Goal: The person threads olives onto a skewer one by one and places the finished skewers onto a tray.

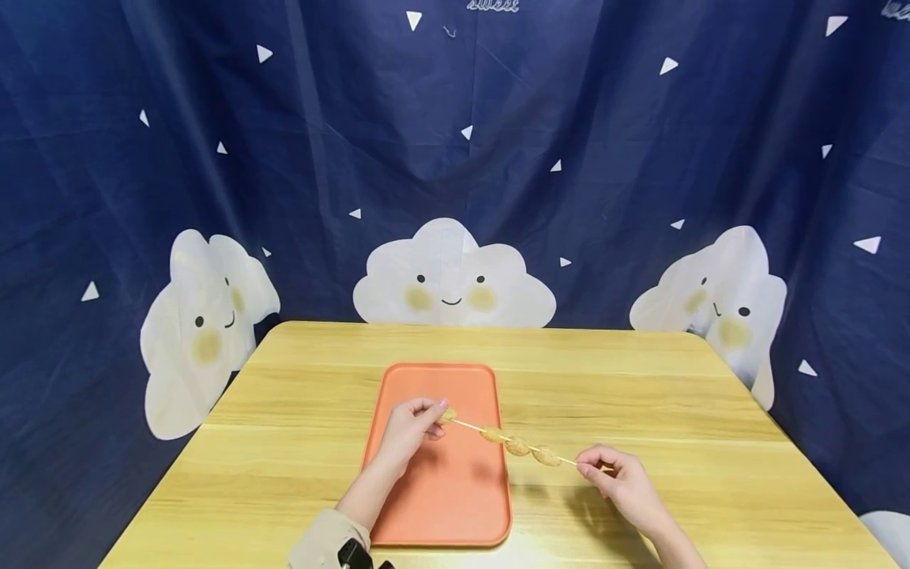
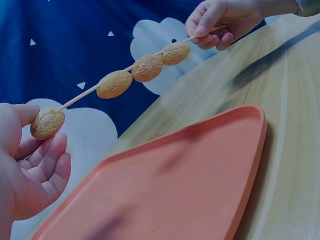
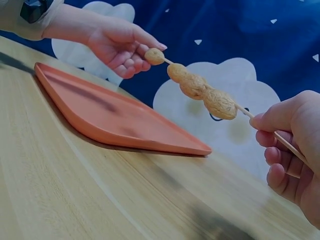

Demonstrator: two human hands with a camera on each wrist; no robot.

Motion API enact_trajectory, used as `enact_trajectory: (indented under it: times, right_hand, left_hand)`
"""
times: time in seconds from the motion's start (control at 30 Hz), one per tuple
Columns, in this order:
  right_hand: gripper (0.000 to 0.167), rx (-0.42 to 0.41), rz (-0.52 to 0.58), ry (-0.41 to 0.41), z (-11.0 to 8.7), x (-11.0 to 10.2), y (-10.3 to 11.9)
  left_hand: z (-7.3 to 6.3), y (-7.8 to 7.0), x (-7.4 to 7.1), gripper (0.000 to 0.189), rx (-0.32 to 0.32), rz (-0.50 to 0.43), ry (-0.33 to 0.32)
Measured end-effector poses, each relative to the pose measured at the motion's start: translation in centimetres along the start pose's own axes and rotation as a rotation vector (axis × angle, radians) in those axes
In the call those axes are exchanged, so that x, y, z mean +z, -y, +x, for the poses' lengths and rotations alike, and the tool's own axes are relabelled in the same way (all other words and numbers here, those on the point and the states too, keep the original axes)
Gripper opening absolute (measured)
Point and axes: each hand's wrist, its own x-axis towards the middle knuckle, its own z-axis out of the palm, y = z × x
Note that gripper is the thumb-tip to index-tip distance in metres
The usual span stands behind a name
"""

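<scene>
A thin wooden skewer is held in the air, slanting down to the right in the head view. My left hand pinches a wrinkled tan oval ball at the skewer's far end, above the tray. Three similar balls sit close together farther along the stick, with a bare stretch between them and the pinched one. My right hand grips the skewer's bare end between thumb and fingers, over the table right of the tray. Whether the tip pierces fully through the end ball is hidden.
An orange rectangular tray lies on the wooden table, under the left hand. Behind the table hangs a dark blue curtain with white clouds and triangles. A black watch is on the left wrist.
</scene>
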Motion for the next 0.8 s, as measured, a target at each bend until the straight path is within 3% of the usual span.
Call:
enact_trajectory:
  times: [0.1, 0.3, 0.47, 0.57, 0.8]
  right_hand:
    - [0.010, -0.005, -0.008, -0.006, 0.0, 0.1, 0.1]
    - [0.013, 0.037, -0.021, -0.020, 0.1, 0.4, 0.3]
    - [0.011, 0.004, -0.006, -0.011, 0.2, 0.4, 0.2]
    - [0.009, -0.005, 0.012, -0.012, 0.3, 0.3, 0.0]
    - [0.007, 0.012, 0.049, -0.012, 0.2, -0.1, 0.0]
  left_hand:
    - [-0.1, 0.1, 0.1, 0.028, 0.006, -0.003, 0.017]
    - [-0.2, -0.3, 0.5, 0.028, -0.069, -0.022, -0.013]
    - [-0.3, -1.1, 0.5, 0.026, -0.090, -0.015, 0.003]
    - [-0.1, -0.6, 0.1, 0.032, -0.078, -0.021, 0.048]
    - [-0.1, -0.5, -0.8, 0.037, 0.004, -0.006, 0.249]
